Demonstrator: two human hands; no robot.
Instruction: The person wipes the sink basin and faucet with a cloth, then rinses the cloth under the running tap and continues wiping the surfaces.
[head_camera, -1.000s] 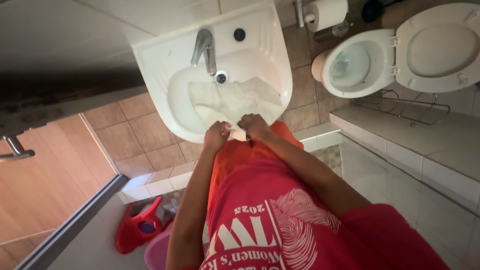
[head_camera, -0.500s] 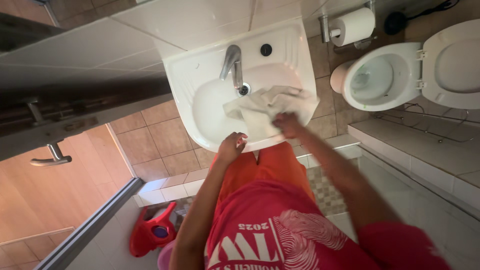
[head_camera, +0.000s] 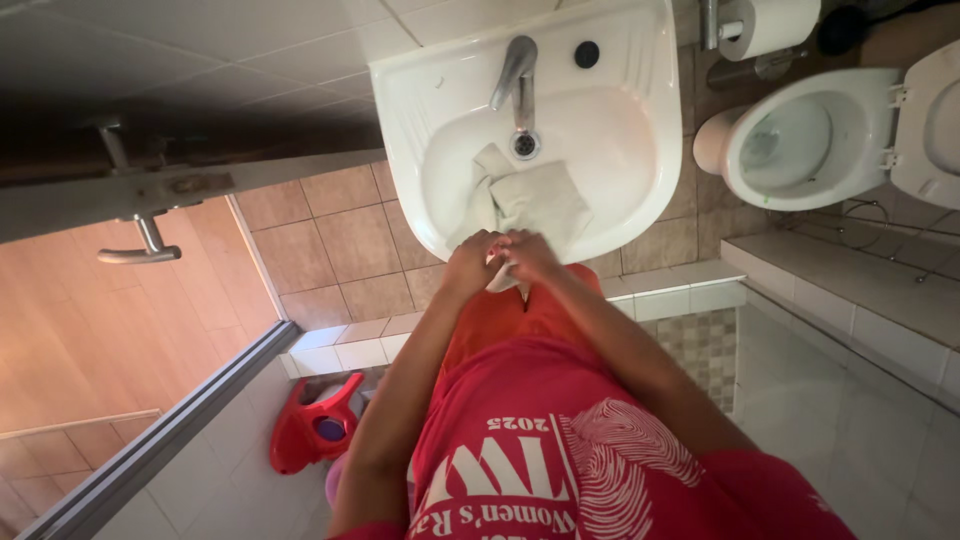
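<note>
Left hand (head_camera: 470, 265) rejoined right hand (head_camera: 530, 258), cloth (head_camera: 535, 200) folded

The toilet (head_camera: 850, 130) is cut off by the right edge; cloth (head_camera: 535, 200) partly hidden by both hands.

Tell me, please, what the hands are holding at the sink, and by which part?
Both hands, left hand and right hand, grip the pale cloth by its near edge, at the front rim of the white sink.

A single head-worn camera looks steeply down from above the person's chest onto the white sink (head_camera: 640, 150), fairly near, with the toilet (head_camera: 800, 140) beside the sink at frame edge.
</note>
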